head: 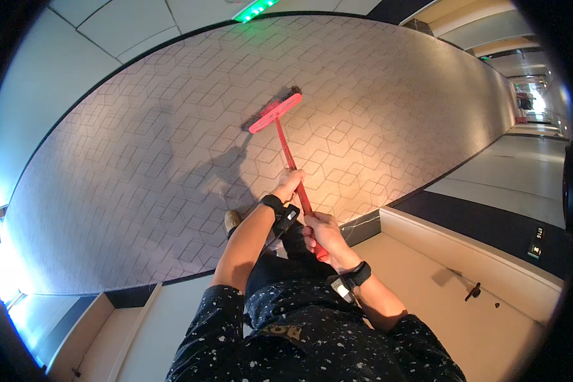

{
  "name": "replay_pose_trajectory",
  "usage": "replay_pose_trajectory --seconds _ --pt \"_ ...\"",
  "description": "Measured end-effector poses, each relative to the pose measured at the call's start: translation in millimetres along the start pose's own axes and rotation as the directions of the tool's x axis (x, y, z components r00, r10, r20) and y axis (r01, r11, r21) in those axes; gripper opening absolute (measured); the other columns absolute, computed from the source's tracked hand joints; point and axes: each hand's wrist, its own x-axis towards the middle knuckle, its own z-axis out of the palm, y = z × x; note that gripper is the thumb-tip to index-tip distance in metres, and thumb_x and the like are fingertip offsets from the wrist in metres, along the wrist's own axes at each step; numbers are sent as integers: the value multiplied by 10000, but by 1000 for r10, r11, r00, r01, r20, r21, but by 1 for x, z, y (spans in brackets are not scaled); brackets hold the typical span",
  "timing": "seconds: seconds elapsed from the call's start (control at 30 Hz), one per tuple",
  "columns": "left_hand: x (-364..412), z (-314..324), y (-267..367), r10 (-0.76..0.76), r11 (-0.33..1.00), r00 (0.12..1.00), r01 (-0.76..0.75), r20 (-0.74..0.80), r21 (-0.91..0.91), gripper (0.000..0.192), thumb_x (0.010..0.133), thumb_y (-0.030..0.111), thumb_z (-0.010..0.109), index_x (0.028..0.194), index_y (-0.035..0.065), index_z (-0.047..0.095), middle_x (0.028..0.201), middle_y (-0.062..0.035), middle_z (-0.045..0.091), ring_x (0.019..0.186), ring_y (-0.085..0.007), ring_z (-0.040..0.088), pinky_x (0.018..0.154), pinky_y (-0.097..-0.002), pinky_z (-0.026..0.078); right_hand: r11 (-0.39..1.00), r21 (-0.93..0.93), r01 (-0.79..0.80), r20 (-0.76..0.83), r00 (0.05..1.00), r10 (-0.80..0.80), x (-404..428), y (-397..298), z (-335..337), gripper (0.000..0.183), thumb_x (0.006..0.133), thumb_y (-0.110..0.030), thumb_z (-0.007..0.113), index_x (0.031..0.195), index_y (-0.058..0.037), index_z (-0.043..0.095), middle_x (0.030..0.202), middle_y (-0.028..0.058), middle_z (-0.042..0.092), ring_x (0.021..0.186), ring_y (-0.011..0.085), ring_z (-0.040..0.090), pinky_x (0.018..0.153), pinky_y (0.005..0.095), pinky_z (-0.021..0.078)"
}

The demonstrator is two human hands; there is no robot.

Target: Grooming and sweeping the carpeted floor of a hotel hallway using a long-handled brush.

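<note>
A broom with a red handle [286, 143] and a pinkish-red head [276, 113] reaches out ahead of me, its dark bristles against the patterned carpet [181, 143]. Partway down the handle, my left hand [290, 182] is closed around it. My right hand [323, 234] grips the same handle nearer its end, closer to my body. Both wrists wear black straps with small devices. Beyond the broom head's bristles, some thin pale strands lie by the wall base near the door [360, 222], to the right of my right hand.
A closed door with a dark lever handle [472, 291] stands at the lower right, in a pale frame. Another doorway [100, 339] is at the lower left. A green-lit sign [255, 10] is at the top. The corridor stretches off to the right, and bright light enters at the left.
</note>
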Motion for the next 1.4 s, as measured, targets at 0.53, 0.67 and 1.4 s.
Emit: replay_pose_trajectory --seconds 0.53,0.67,1.4 --pt "-111 -157 -78 -326 937 872 246 -366 -248 149 762 164 526 655 64 496 557 -45 481 491 -178 497 441 -312 399 916 -401 5 430 884 183 47 57 38 255 822 -195 518 623 -38 492 519 11 480 396 91 451 347 223 339" --pt "-113 -173 -106 -412 877 859 283 -305 -388 108 731 125 556 655 83 491 566 -29 461 504 -159 477 461 -306 401 847 -529 -55 399 865 305 60 68 46 270 785 -218 549 588 -37 517 499 27 500 363 103 456 343 226 355" --pt "-24 11 -1 -215 967 955 178 -205 -184 164 729 176 567 607 120 473 546 -1 435 483 -138 437 438 -293 330 960 -275 -60 134 986 100 -18 -50 -50 145 832 -162 513 795 -22 521 584 -9 470 388 65 427 334 206 334"
